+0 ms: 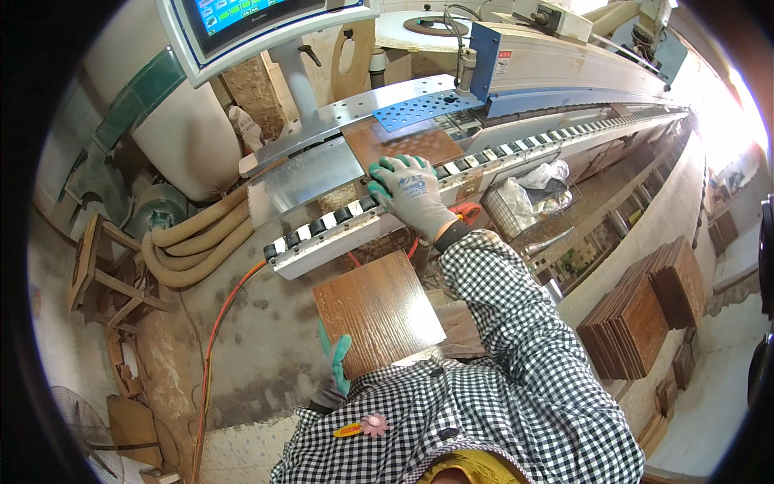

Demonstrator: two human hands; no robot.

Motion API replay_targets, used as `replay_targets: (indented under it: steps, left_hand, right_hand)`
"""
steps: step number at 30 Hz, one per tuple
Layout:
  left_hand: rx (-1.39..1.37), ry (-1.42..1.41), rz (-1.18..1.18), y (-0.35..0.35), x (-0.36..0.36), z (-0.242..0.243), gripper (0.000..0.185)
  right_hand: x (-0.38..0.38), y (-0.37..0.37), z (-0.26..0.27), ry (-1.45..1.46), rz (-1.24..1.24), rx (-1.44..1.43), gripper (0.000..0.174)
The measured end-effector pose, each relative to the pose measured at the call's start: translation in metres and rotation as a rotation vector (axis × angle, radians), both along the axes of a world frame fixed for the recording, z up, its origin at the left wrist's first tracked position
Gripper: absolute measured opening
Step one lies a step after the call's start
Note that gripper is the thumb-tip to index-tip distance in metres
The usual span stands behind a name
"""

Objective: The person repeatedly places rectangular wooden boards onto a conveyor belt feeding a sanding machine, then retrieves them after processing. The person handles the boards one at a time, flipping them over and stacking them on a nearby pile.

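Note:
My right hand [410,190], in a grey and green coated work glove, lies at the near edge of a brown wood-grain panel [417,142]. Its fingers hold the panel at that edge. The panel rests on the infeed of an edge-banding machine [544,72], its far part under a perforated blue guard plate [426,110]. Close to my body, my left hand [337,363] grips a second wood-grain panel [378,314] by its left lower edge. The glove's thumb shows on top; the other fingers are mostly hidden underneath.
A conveyor track of black and white pads [532,145] runs away to the right. Below it hangs a wire basket [514,212] with plastic bags. Stacked panels [647,314] stand at right. A control screen [254,24], hoses [196,242] and a wooden stool [112,266] are at left.

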State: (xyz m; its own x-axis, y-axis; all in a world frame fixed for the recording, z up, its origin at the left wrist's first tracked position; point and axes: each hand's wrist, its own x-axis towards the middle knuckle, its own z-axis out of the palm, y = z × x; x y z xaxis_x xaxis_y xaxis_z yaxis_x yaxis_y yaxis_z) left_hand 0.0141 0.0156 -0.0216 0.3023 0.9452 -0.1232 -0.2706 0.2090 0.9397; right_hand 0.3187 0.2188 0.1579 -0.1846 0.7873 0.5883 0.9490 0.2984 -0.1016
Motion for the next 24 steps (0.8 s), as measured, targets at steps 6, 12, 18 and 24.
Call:
replay_targets:
  steps: [6, 12, 18, 24]
  left_hand:
    - [0.179, 0.026, 0.018, 0.001, 0.012, 0.024, 0.052]
    - [0.016, -0.005, -0.056, 0.003, 0.006, 0.023, 0.051]
    - [-0.142, -0.037, -0.054, 0.0, 0.016, 0.053, 0.057]
    - [-0.228, -0.061, 0.007, 0.003, 0.031, 0.077, 0.058]
  right_hand:
    - [0.033, -0.002, 0.007, 0.016, -0.079, -0.165, 0.039]
    - [0.066, 0.003, 0.003, -0.024, -0.173, -0.134, 0.04]
    - [0.106, 0.003, 0.006, 0.016, -0.303, -0.207, 0.046]
    - [0.135, -0.003, -0.003, -0.008, -0.498, -0.087, 0.046]
